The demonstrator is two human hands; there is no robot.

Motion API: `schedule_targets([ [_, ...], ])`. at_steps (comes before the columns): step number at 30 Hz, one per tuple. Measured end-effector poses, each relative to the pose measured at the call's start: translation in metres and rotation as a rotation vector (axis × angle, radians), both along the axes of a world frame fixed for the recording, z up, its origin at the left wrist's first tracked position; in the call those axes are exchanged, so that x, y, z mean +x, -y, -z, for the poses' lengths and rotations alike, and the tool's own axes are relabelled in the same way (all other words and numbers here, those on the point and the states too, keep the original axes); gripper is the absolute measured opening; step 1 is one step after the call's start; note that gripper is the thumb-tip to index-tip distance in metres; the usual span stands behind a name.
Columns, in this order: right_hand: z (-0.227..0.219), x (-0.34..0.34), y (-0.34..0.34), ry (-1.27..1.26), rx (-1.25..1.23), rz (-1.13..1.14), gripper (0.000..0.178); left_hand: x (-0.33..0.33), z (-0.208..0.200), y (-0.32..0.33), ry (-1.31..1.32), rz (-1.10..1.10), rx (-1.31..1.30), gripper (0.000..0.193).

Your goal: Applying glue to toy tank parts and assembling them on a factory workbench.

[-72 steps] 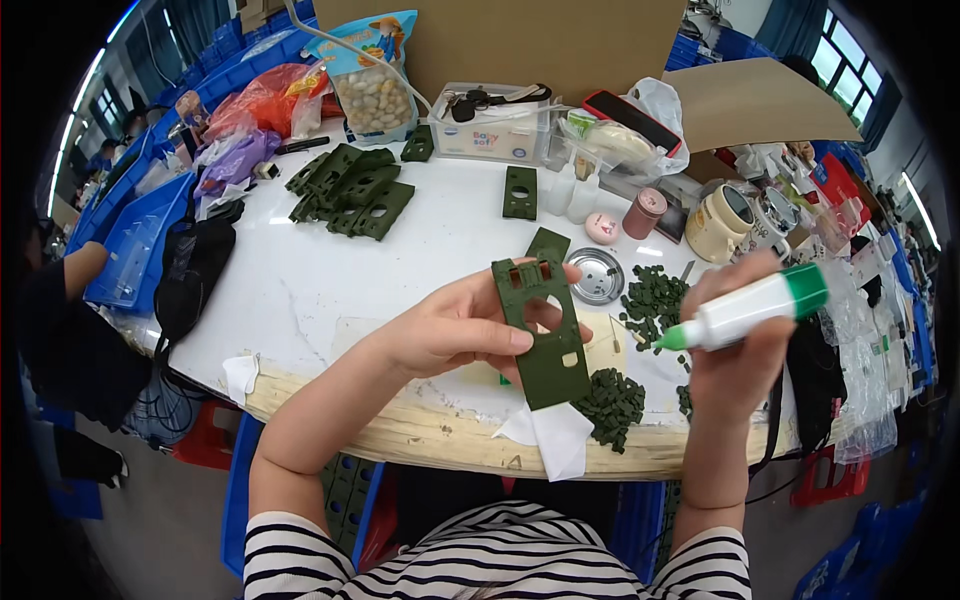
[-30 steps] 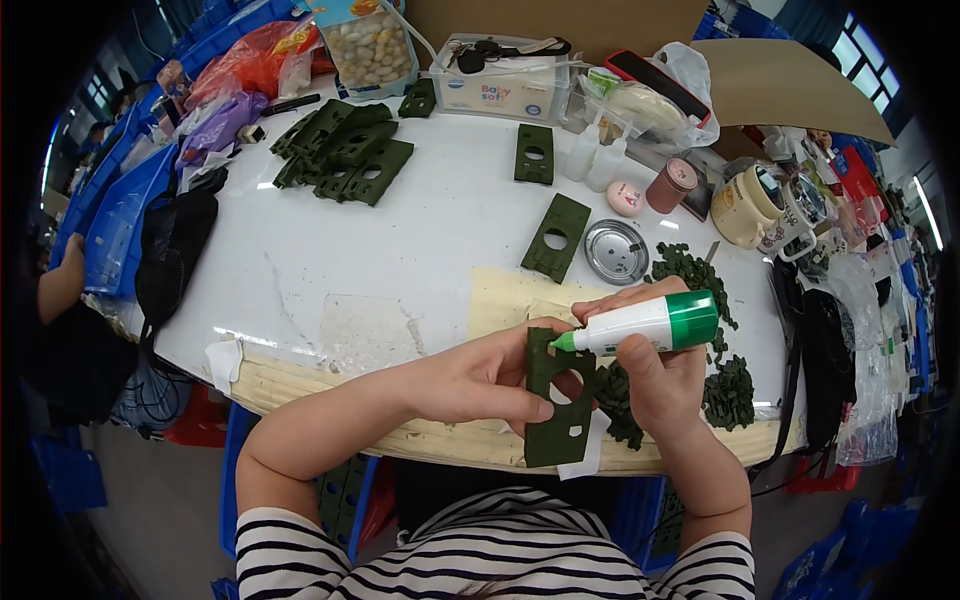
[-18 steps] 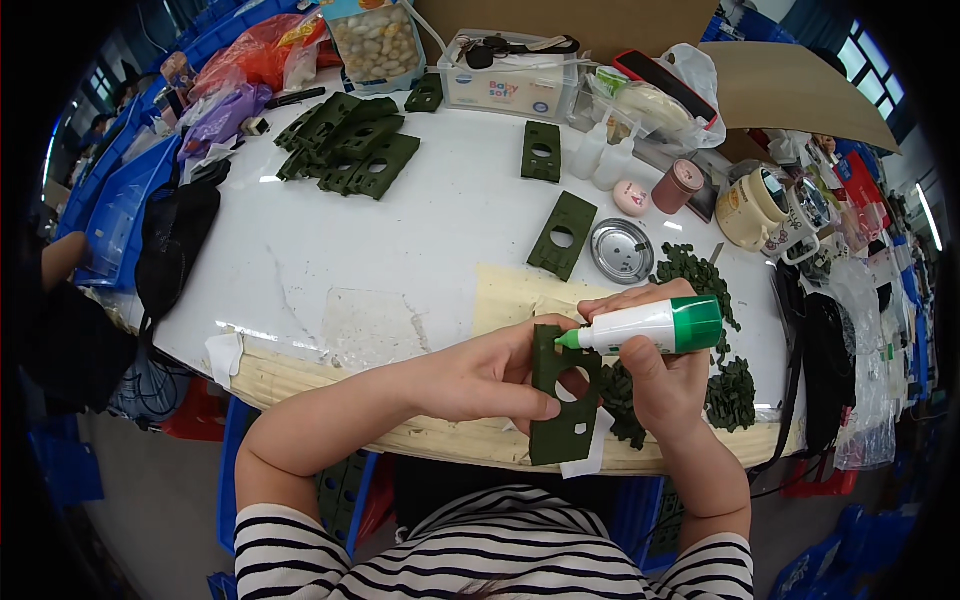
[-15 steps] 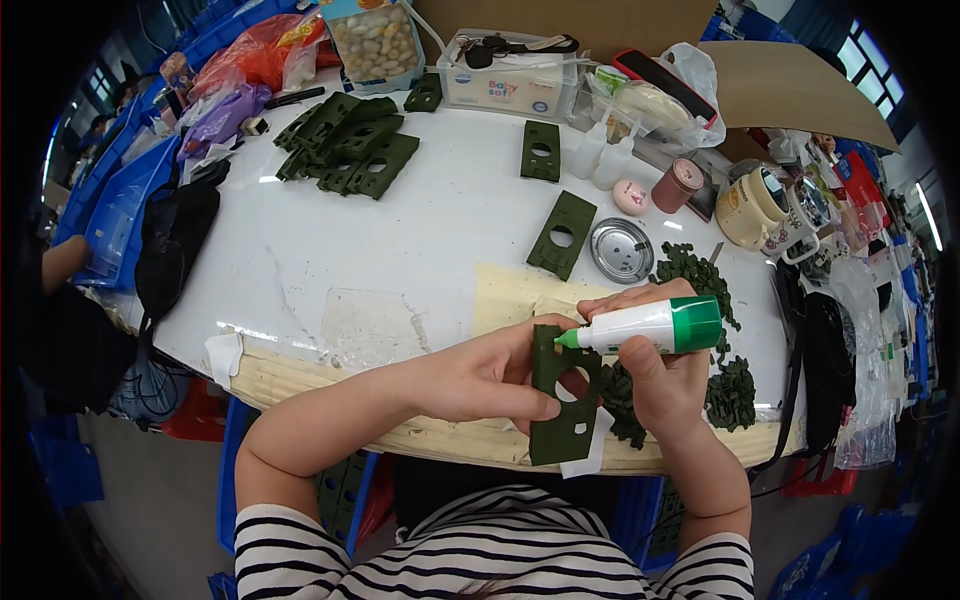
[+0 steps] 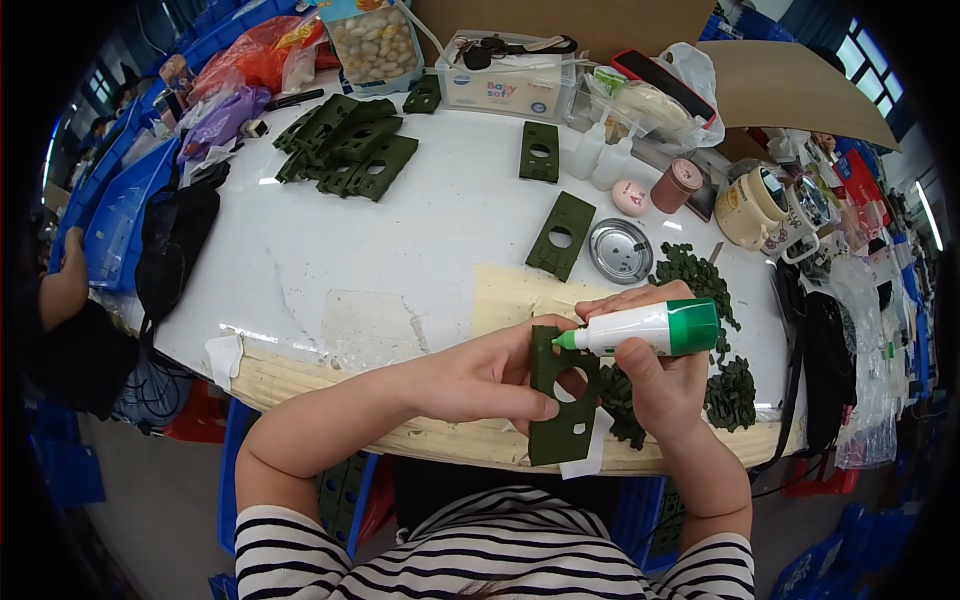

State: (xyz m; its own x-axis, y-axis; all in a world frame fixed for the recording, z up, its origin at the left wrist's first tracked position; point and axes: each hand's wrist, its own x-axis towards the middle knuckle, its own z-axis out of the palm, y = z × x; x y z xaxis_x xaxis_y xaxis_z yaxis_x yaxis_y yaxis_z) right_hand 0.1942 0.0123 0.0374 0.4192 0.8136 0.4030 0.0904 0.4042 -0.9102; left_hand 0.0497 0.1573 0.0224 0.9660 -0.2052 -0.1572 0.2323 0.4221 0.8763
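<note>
A flat dark green plastic panel with a large round hole (image 5: 560,440) stands nearly upright over the table's front edge, gripped along its left side by my left hand (image 5: 490,375). In my right hand (image 5: 665,390) lies a white glue bottle with a green base (image 5: 640,328), tipped sideways. Its green nozzle points left and meets the panel's upper part, or comes very close; I cannot tell which. Beyond my hands, two similar green panels (image 5: 562,236) rest on the table. Small dark green parts (image 5: 690,275) lie in heaps to the right of my right hand, and some are partly hidden behind it.
A stack of green panels (image 5: 345,145) sits at the far left. To the right are a round metal dish (image 5: 621,250), white squeeze bottles (image 5: 610,160), a pink jar (image 5: 677,186) and a cream mug (image 5: 750,208). Another person's arm (image 5: 65,285) shows at the left edge.
My hands, the panel and the glue bottle are almost where they were, with only a very slight shift. The other person's hand at the left has changed position against the blue bin.
</note>
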Motion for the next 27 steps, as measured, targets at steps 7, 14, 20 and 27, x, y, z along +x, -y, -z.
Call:
schedule_targets([
  [7, 0.0003, -0.0001, 0.0004, -0.004, 0.009, 0.002, 0.028, 0.0004, -0.0007, -0.0001, 0.001, 0.002, 0.007, 0.061],
  [14, -0.0004, 0.0005, 0.0011, 0.030, -0.007, 0.009, 0.028, -0.0001, -0.0014, 0.0007, 0.013, -0.005, -0.005, 0.062],
  [20, 0.0006, 0.0001, 0.0002, -0.027, 0.023, 0.000, 0.030, -0.0002, -0.0008, 0.0000, 0.001, -0.004, -0.003, 0.063],
  [27, 0.0003, 0.0016, 0.0010, 0.000, 0.026, -0.034, 0.032, -0.0008, -0.0037, -0.0004, 0.003, -0.012, 0.000, 0.063],
])
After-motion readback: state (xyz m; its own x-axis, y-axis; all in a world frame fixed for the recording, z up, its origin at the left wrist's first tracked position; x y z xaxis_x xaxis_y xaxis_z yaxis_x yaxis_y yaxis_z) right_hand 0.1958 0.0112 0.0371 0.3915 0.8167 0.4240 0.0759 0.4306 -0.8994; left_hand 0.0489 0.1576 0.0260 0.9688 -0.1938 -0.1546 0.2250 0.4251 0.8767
